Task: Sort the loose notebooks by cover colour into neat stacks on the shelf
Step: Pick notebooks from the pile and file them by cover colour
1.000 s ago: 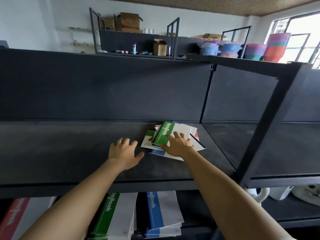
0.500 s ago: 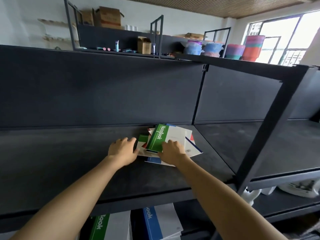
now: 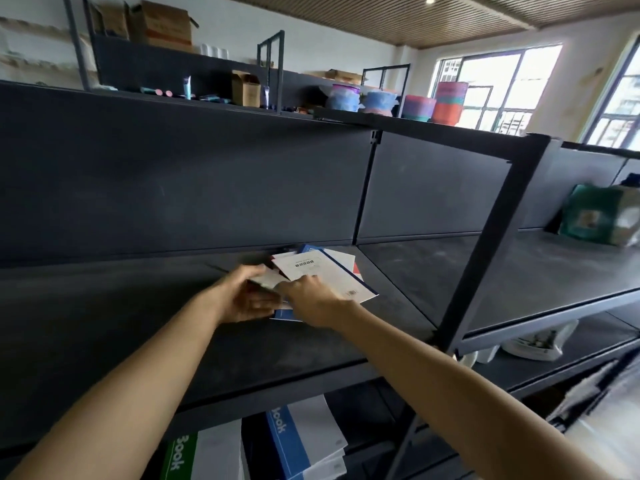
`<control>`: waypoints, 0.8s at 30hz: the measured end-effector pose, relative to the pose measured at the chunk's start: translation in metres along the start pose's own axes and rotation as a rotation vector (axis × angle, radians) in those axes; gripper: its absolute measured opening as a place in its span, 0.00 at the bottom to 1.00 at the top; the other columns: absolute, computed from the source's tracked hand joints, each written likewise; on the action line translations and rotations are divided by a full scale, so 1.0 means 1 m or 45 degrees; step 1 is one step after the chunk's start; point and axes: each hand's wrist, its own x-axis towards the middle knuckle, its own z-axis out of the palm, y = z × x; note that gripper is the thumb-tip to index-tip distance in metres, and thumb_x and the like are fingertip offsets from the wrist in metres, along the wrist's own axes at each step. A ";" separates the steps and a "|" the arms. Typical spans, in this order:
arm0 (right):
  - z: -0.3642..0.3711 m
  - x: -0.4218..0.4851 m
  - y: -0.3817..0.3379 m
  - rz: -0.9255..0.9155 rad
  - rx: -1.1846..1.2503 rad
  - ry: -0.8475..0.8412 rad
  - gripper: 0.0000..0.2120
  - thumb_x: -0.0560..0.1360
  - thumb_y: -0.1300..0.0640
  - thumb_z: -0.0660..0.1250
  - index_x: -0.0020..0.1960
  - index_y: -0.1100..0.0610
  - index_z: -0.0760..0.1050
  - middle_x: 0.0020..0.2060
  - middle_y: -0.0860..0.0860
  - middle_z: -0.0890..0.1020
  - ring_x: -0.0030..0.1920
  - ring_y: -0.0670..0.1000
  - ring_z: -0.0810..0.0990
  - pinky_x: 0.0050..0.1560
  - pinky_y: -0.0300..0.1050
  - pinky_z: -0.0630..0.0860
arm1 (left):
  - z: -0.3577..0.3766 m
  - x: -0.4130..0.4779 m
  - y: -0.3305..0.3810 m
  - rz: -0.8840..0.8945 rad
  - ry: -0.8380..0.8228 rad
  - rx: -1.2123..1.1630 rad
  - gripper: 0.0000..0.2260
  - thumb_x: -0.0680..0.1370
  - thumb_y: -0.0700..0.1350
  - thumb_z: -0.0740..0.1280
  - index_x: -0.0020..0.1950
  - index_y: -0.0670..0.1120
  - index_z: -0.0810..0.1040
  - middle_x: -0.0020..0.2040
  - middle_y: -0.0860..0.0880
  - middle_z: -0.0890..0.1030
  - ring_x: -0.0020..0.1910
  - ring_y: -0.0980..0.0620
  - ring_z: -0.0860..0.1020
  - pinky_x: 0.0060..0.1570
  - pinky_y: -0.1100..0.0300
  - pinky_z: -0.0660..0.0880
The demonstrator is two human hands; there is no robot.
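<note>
— Where's our pile (image 3: 332, 277)?
— On the shelf (image 3: 138, 323), its top cover's long axis running back-left to front-right. Our left hand (image 3: 242, 301) pinches a notebook (image 3: 267, 280). Our right hand (image 3: 313, 303) lies on the pile, grip unclear.

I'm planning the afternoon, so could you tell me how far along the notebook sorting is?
Done: green notebooks and a blue stack lie on the lower shelf. In hand: the left hand grips a notebook; the right hand rests on the loose pile. Left: that pile, blue and red edges showing, is mixed.
</note>
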 end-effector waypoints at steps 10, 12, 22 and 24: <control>0.035 0.024 0.052 0.542 0.277 -0.102 0.27 0.79 0.43 0.54 0.72 0.58 0.63 0.71 0.64 0.62 0.69 0.64 0.65 0.66 0.55 0.66 | -0.045 -0.032 -0.019 0.063 0.312 0.084 0.09 0.76 0.30 0.60 0.41 0.42 0.73 0.39 0.45 0.76 0.36 0.50 0.74 0.31 0.60 0.73; 0.046 0.031 0.051 0.597 0.223 -0.159 0.29 0.78 0.40 0.55 0.72 0.57 0.62 0.70 0.64 0.63 0.68 0.65 0.66 0.65 0.56 0.66 | -0.058 -0.039 -0.019 0.077 0.327 0.081 0.09 0.76 0.29 0.60 0.43 0.41 0.74 0.40 0.44 0.77 0.37 0.48 0.75 0.31 0.58 0.74; 0.027 0.033 0.030 0.380 -0.032 -0.101 0.14 0.80 0.63 0.56 0.63 0.63 0.72 0.61 0.58 0.77 0.59 0.56 0.77 0.56 0.44 0.71 | -0.063 -0.054 -0.022 0.186 0.416 -0.143 0.13 0.76 0.30 0.61 0.58 0.41 0.73 0.43 0.45 0.77 0.48 0.44 0.77 0.44 0.51 0.74; 0.024 0.034 0.026 0.387 0.020 -0.023 0.13 0.79 0.65 0.57 0.62 0.64 0.72 0.60 0.58 0.77 0.59 0.55 0.77 0.54 0.43 0.72 | -0.059 -0.059 -0.022 0.197 0.414 -0.198 0.14 0.77 0.31 0.60 0.60 0.41 0.73 0.44 0.45 0.77 0.54 0.42 0.76 0.49 0.50 0.73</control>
